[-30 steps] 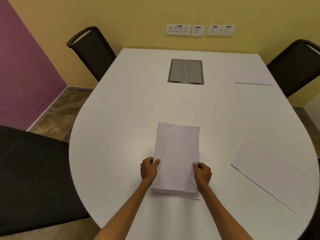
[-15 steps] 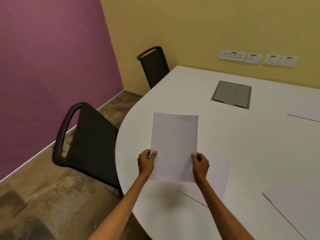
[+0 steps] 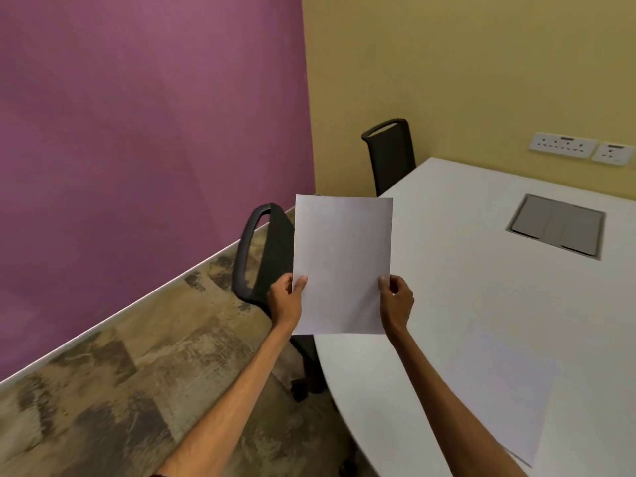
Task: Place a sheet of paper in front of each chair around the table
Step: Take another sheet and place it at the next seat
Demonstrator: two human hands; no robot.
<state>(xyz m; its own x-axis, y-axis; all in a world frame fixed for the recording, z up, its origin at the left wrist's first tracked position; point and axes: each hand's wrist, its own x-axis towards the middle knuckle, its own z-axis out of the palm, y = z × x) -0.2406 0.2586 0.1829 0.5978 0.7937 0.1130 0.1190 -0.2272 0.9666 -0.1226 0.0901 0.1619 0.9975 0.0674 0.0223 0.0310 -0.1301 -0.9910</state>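
Observation:
I hold white paper (image 3: 342, 263) up in the air, over the left edge of the white table (image 3: 464, 277). My left hand (image 3: 286, 299) pinches its left edge and my right hand (image 3: 395, 301) pinches its right edge. Whether it is one sheet or a few I cannot tell. Another white sheet (image 3: 506, 387) lies flat on the table to the right of my right arm. A black chair (image 3: 265, 256) stands at the table's left side, partly hidden behind the held paper. A second black chair (image 3: 390, 153) stands farther back by the yellow wall.
A grey cable hatch (image 3: 557, 230) is set into the table top. White wall sockets (image 3: 564, 146) sit on the yellow wall. A purple wall closes the left side, with mottled brown floor (image 3: 137, 373) between it and the table.
The paper has been lifted off the table, leaving one sheet lying there. My view has swung left, so the left chairs and purple wall now fill the frame.

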